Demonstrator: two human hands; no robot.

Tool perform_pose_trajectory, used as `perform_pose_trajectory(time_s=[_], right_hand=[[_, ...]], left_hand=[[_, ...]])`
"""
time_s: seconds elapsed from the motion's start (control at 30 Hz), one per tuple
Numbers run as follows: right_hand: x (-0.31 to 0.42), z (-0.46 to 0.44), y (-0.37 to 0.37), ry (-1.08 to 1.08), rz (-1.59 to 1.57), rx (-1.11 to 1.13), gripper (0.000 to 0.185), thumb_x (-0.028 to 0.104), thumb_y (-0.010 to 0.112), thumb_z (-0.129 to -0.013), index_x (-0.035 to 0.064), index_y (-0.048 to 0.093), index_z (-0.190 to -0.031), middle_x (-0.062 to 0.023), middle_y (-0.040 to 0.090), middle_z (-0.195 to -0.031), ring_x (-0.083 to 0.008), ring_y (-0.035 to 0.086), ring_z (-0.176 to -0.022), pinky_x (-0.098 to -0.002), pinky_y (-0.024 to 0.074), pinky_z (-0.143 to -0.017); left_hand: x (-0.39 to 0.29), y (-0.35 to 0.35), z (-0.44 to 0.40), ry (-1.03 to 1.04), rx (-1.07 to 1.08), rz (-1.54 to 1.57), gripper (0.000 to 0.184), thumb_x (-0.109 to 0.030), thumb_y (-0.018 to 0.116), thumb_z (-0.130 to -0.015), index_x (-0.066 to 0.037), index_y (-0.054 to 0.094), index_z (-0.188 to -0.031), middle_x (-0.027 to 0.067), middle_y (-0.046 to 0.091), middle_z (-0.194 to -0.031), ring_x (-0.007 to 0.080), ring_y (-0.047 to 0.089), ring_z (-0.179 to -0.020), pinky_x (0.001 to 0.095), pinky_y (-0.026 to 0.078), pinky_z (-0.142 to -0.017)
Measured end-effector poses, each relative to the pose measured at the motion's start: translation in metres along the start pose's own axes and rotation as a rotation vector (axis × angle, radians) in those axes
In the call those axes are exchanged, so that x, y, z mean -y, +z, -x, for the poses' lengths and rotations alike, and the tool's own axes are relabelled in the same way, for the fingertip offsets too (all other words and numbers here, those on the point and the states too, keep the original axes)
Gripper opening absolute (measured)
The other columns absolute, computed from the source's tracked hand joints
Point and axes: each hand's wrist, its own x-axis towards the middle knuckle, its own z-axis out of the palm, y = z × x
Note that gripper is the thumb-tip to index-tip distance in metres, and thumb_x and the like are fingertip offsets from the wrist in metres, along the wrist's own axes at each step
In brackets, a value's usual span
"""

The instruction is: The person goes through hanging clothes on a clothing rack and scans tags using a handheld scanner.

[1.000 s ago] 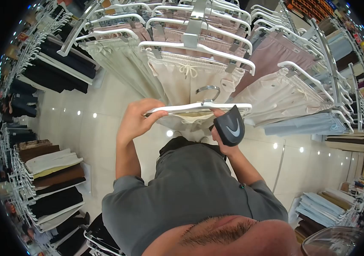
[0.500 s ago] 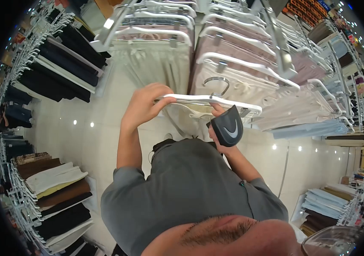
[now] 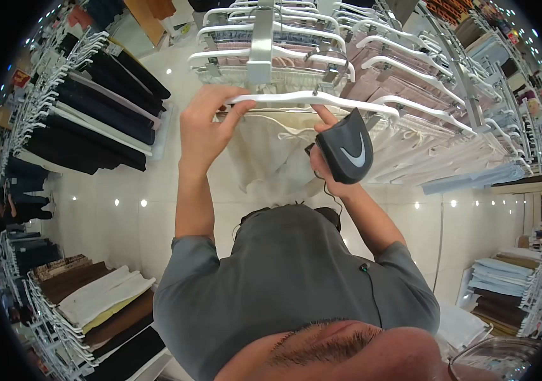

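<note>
My left hand [image 3: 211,120] pinches the left end of a white clothes hanger [image 3: 296,98] between thumb and fingers. Cream trousers [image 3: 255,149] with a drawstring waist hang from its clips. My right hand [image 3: 327,166] is wrapped round a dark grey handheld barcode scanner [image 3: 347,149], whose head hides part of the palm. One finger of that hand reaches up to the hanger's underside near its middle. Whether the hanger's hook rests on a rail is hard to make out.
Ahead, a metal display rack [image 3: 260,44] carries rows of white hangers with cream and pink trousers [image 3: 404,95]. Dark trousers [image 3: 80,127] hang on a rack at left. Folded-over trousers [image 3: 103,295] fill a lower-left rack, and light blue garments [image 3: 502,279] hang at lower right.
Both hands have lifted the hanger and cream trousers forward and up, close to the front end of the rack. The scanner has moved along in my right hand.
</note>
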Motion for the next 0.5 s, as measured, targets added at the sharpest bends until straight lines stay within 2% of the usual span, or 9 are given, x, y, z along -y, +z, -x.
perform_pose_trajectory(time_s=[0.07,0.13,0.17,0.23,0.27,0.43,0.47,0.5], right_hand=[[-0.001,-0.012,0.009,-0.028,0.027,0.026,0.052,0.008,0.072,-0.082,0.0025,0.059,-0.133,-0.0139,0.054,-0.146,-0.0298,0.061,-0.115,-0.0403,0.0442,-0.099],[0.0,-0.021,0.021,0.029,-0.105,0.005,0.057,0.009,0.073,-0.081,0.0026,0.056,-0.136,-0.0149,0.052,-0.148,-0.0321,0.055,-0.125,-0.041,0.0392,-0.106],[-0.002,-0.027,0.025,0.027,-0.107,0.007,0.057,0.009,0.073,-0.081,0.0026,0.056,-0.136,-0.0149,0.052,-0.148,-0.0321,0.055,-0.125,-0.041,0.0392,-0.106],[-0.005,-0.035,0.033,-0.078,-0.06,0.117,0.058,0.006,0.061,-0.091,0.0002,0.044,-0.146,-0.0087,0.066,-0.095,-0.0069,0.049,-0.057,-0.0233,0.0424,-0.057],[-0.006,-0.035,0.036,-0.079,-0.064,0.12,0.058,0.006,0.061,-0.091,0.0002,0.044,-0.146,-0.0087,0.066,-0.095,-0.0069,0.049,-0.057,-0.0233,0.0424,-0.057],[-0.008,-0.035,0.058,0.05,-0.205,0.112,0.068,0.003,0.059,-0.088,-0.0031,0.036,-0.152,0.0013,0.051,-0.069,-0.0075,0.048,-0.057,-0.0231,0.0402,-0.058],[-0.004,-0.033,0.06,0.049,-0.204,0.115,0.068,0.003,0.059,-0.088,-0.0031,0.036,-0.152,0.0013,0.051,-0.069,-0.0075,0.048,-0.057,-0.0231,0.0402,-0.058],[0.003,-0.03,0.061,0.252,-0.347,0.08,0.064,0.005,0.066,-0.086,-0.0012,0.044,-0.146,-0.0058,0.051,-0.109,-0.0168,0.05,-0.094,-0.0301,0.0398,-0.083]], left_hand=[[0.005,-0.011,-0.008,0.009,-0.055,-0.022,0.017,-0.011,0.082,-0.083,-0.004,0.075,-0.097,0.007,0.073,-0.093,0.0165,0.067,-0.077,0.0269,0.054,-0.068],[0.012,-0.021,-0.014,0.014,-0.066,-0.033,0.017,-0.011,0.082,-0.083,-0.004,0.075,-0.097,0.0068,0.073,-0.093,0.0165,0.067,-0.078,0.0271,0.054,-0.069],[0.016,-0.026,-0.015,0.014,-0.075,-0.047,0.018,-0.012,0.082,-0.083,-0.004,0.075,-0.097,0.0066,0.073,-0.093,0.0166,0.067,-0.079,0.0273,0.054,-0.07],[0.023,-0.033,-0.016,0.021,-0.08,-0.072,0.018,-0.012,0.082,-0.083,-0.004,0.075,-0.098,0.0065,0.073,-0.093,0.0168,0.067,-0.081,0.0276,0.053,-0.071],[0.026,-0.036,-0.016,0.031,-0.085,-0.093,0.019,-0.013,0.082,-0.083,-0.004,0.075,-0.098,0.0064,0.073,-0.093,0.017,0.067,-0.083,0.028,0.053,-0.073],[0.044,-0.041,-0.009,0.016,-0.076,-0.117,0.02,-0.014,0.082,-0.083,-0.004,0.075,-0.098,0.0068,0.073,-0.095,0.0191,0.067,-0.086,0.0292,0.052,-0.077],[0.048,-0.04,-0.007,0.009,-0.069,-0.116,0.02,-0.014,0.082,-0.083,-0.003,0.075,-0.098,0.007,0.073,-0.095,0.0199,0.067,-0.086,0.0295,0.052,-0.078],[0.05,-0.039,-0.006,0.008,-0.071,-0.115,0.02,-0.014,0.082,-0.083,-0.003,0.075,-0.098,0.007,0.073,-0.095,0.0199,0.067,-0.086,0.0295,0.052,-0.078]])
